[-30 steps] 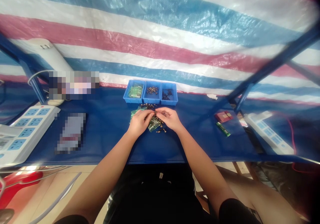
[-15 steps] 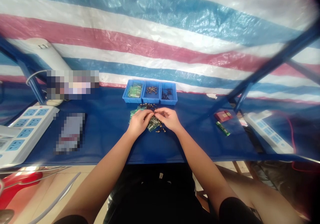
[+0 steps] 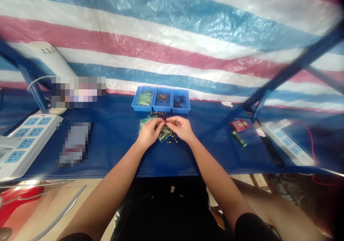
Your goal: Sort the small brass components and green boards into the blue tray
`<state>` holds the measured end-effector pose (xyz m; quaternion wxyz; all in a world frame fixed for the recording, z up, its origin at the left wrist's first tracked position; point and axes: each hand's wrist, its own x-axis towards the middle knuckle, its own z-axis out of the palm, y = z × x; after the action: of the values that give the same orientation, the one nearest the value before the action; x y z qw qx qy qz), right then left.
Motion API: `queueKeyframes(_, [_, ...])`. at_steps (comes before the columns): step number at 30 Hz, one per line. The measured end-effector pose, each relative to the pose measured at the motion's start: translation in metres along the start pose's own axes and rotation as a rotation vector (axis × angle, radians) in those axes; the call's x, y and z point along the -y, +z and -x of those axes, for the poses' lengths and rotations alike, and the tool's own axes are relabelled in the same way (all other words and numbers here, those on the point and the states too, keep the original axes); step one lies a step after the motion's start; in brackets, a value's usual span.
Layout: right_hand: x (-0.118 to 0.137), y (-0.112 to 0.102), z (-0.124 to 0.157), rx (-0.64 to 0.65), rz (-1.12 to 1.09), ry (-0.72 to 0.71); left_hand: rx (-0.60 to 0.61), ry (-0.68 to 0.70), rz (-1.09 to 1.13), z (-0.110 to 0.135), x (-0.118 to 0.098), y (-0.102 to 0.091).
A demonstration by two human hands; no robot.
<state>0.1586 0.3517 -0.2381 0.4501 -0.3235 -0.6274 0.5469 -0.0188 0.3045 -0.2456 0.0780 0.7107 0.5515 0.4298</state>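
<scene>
My left hand (image 3: 149, 131) and my right hand (image 3: 181, 127) meet fingertip to fingertip over the middle of the table. Both are closed in a pinch, and a tiny dark piece seems to sit between them, too small to name. Beneath my fingers lies a pile of green plastic packets (image 3: 164, 135) with slim silvery pieces. Small brass-coloured metal parts (image 3: 172, 140) lie loose by my right hand, and more dark metal parts (image 3: 158, 114) are just behind my fingers.
Three joined blue bins stand behind my hands: left bin (image 3: 142, 108) with green packets, middle bin (image 3: 162, 109) with brass-coloured parts, right bin (image 3: 181, 110) with dark pieces. Power strips (image 3: 33, 140) flank the table (image 3: 215, 155). A red box (image 3: 240, 125) and green packet (image 3: 239, 139) lie right.
Hardly anything differs. Both hands stay in the same pinch over the pile, and the whole view has shifted very slightly.
</scene>
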Motion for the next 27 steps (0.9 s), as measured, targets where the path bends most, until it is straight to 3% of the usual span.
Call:
queueKeyframes(20, [0.0026,-0.0007,0.0005,-0.005,0.075,-0.027,0.041,0.059,-0.013,-0.0007,-0.0064,-0.0068])
queueKeyframes(27, [0.0051,-0.0005,0.0012,-0.006,0.094,-0.009,-0.014,0.038,0.022,0.0006,-0.0031,-0.002])
